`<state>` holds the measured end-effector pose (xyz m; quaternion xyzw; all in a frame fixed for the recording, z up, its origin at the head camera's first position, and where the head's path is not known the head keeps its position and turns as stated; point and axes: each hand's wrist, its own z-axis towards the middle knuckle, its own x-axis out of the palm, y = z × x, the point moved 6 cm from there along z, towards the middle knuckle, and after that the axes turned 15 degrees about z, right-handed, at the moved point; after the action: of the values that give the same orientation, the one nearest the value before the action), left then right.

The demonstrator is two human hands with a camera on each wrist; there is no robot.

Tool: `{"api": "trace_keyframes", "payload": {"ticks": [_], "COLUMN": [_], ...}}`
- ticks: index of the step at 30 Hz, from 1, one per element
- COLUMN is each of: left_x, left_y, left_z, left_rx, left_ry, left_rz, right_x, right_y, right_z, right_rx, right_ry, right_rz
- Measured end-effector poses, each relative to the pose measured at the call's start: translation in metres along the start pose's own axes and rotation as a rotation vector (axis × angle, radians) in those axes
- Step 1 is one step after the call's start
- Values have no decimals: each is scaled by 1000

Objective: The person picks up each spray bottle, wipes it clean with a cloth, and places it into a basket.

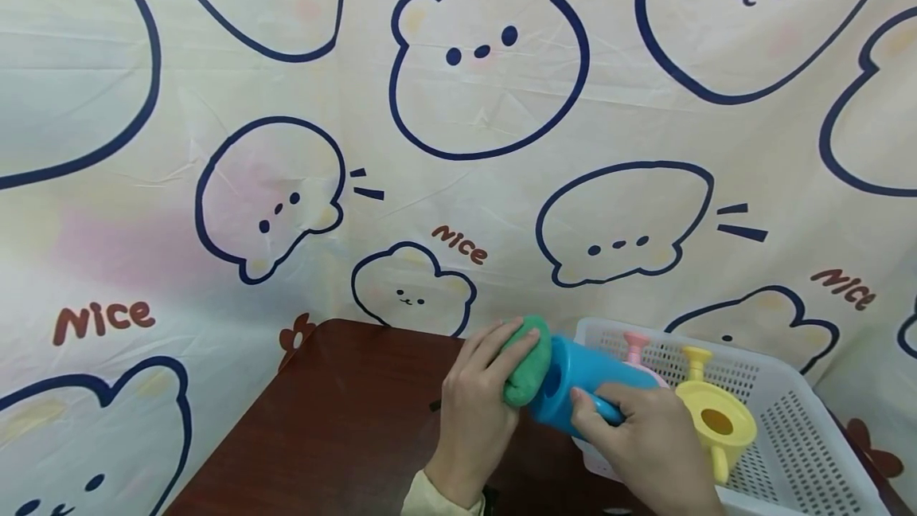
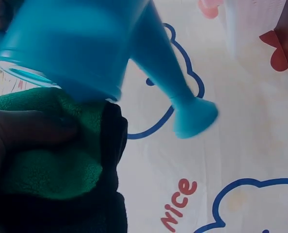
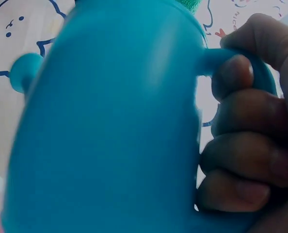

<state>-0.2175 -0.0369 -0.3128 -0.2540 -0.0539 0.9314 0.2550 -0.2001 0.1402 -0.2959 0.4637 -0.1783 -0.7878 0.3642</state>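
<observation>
A blue toy watering can point(image 1: 602, 365) is held tilted in the air, its open top toward the left. Curled round its handle are the fingers of my right hand point(image 1: 648, 436); the right wrist view shows this grip on the can's body side point(image 3: 110, 121). My left hand point(image 1: 473, 400) holds a folded green cloth point(image 1: 532, 365) at the can's rim. In the left wrist view the thumb lies over the cloth point(image 2: 52, 165), which touches the rim. The can's spout point(image 2: 170, 77) ends in a flared rose. The can's inside is mostly hidden.
A white perforated basket point(image 1: 802, 452) stands at the right of the brown table point(image 1: 337, 420). Inside it are a yellow watering can point(image 1: 738, 436) and a pink one point(image 1: 635, 345), partly hidden. Behind hangs a cartoon-printed sheet point(image 1: 487, 197).
</observation>
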Motion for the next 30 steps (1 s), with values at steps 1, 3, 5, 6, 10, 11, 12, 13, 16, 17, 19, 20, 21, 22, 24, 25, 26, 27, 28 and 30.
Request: {"api": "trace_keyframes", "payload": {"ticks": [1, 3, 5, 6, 10, 11, 12, 13, 16, 17, 19, 20, 21, 22, 24, 25, 26, 27, 28, 30], "left_x": [0, 0, 0, -1, -2, -3, -3, -3, -5, -6, -8, -8, -9, -10, -11, -11, -11, -12, -12, -13], "left_y": [0, 0, 0, -1, -2, -3, -3, -4, -5, -6, -7, -7, -8, -8, -9, -10, -10, -11, -11, -12], "left_z": [0, 0, 0, 0, 1, 1, 1, 1, 2, 2, 3, 3, 3, 4, 4, 4, 4, 4, 5, 5], "left_rx": [-3, -7, -9, -9, -4, -2, 2, 5, 19, 24, 31, 35, 38, 41, 50, 55, 60, 64, 68, 71], "left_ry": [3, 5, 1, -1, 0, 4, 7, 10, 21, 21, 28, 32, 37, 43, 56, 61, 68, 76, 84, 102], "left_rz": [4, 7, 5, 3, -11, -16, -20, -25, -45, -53, -80, -98, -117, -136, -172, -185, -195, -202, -206, -214], "right_x": [2, 5, 7, 8, 10, 10, 10, 11, 11, 11, 11, 11, 10, 10, 7, 6, 4, 3, 2, 1], "right_y": [-1, -2, -2, -2, -2, -2, -3, -4, -6, -7, -8, -8, -8, -8, -7, -7, -6, -6, -6, -7], "right_z": [0, 0, 0, 1, 2, 2, 2, 3, 3, 4, 5, 6, 7, 7, 8, 8, 8, 7, 7, 7], "right_rx": [15, 42, 61, 64, 61, 61, 65, 70, 88, 92, 97, 95, 89, 82, 55, 36, 18, 2, -13, -35], "right_ry": [25, 67, 92, 98, 97, 94, 92, 90, 85, 81, 74, 67, 56, 42, 8, -12, -30, -47, -63, -90], "right_rz": [1, 12, 21, 32, 59, 63, 66, 68, 66, 64, 62, 62, 64, 66, 74, 76, 78, 73, 65, 51]}}
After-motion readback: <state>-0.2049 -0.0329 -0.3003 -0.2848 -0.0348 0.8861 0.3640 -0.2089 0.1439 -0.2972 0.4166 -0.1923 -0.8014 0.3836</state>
